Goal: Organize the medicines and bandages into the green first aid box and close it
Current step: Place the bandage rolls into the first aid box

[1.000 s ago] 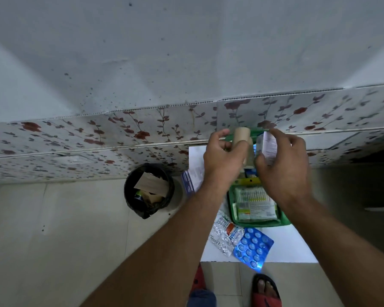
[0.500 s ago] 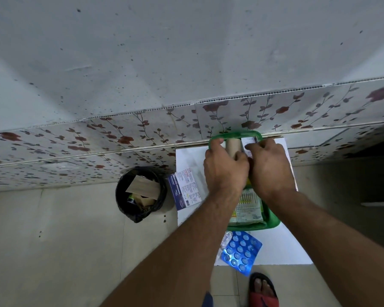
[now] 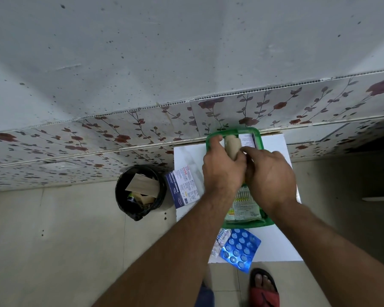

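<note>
Table (image 3: 273, 244) white, against floral wall (image 3: 120, 138) | left hand (image 3: 222, 173) grips bandage roll (image 3: 232, 145) | right hand (image 3: 271, 176) grip unclear

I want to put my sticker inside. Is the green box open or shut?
Open. No lid covers the green box; the bandage roll and medicine packets inside show plainly.

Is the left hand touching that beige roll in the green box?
Touching. The head view shows the left hand wrapped around the beige roll's near end.
</note>
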